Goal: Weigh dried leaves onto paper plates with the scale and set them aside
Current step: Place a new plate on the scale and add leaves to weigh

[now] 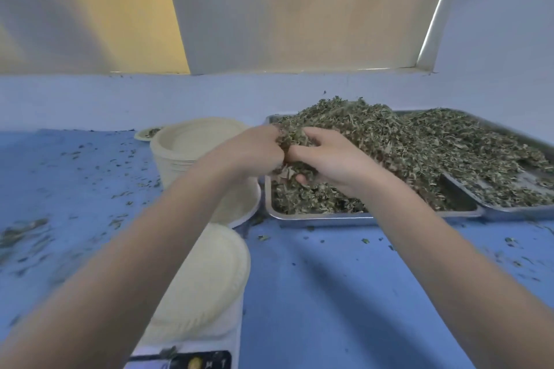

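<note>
Soft, even daylight; a bright strip glares at the upper right. Edges bow with wide-angle distortion. The lower left is motion-blurred.

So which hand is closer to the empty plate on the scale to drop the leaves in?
Left, probably. The left hand grips dried green leaves at the metal tray's left edge, on the side nearer the cream paper plate on the white scale. The right hand is deeper in the pile.
</note>
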`<state>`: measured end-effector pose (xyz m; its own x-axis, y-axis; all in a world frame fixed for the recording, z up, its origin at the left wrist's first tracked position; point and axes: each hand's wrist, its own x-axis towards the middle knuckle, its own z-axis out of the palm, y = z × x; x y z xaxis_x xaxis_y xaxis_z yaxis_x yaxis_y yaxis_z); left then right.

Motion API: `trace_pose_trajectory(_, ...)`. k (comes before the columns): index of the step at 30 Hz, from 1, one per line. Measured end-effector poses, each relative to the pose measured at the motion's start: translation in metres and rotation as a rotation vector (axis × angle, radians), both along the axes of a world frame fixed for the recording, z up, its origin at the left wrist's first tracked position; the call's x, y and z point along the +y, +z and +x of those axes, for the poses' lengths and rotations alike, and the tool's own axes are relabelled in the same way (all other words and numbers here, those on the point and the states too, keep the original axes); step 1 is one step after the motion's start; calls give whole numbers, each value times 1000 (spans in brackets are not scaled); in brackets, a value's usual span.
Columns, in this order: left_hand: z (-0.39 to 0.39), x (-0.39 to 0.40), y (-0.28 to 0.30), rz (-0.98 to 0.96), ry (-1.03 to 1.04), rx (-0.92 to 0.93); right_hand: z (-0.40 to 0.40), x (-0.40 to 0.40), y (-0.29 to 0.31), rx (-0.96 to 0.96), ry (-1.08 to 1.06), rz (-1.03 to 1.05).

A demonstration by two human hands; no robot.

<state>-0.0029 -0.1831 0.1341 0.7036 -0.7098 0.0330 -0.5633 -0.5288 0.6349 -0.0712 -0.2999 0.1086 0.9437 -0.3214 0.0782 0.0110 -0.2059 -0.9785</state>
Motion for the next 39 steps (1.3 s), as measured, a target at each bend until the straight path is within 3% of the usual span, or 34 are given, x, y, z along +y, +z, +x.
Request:
trace_pose_trajectory(8,-20,127,-26,85,92,59,-2,109,-30,73,279,-56)
trace_pose_trajectory(15,-5,163,-60,274,131,-49,5,118,-43,188,353,-837)
trace_pose_trajectory(18,1,170,-68,200,147,-79,4,114,-42,214,407,-843)
trace_pose_trajectory(30,15,168,-80,-182,246,-99,22,121,-60,-90,164,-653)
trace_pose_trajectory(39,29,169,-98,-333,419,-18,44,121,-76,-84,81,-689)
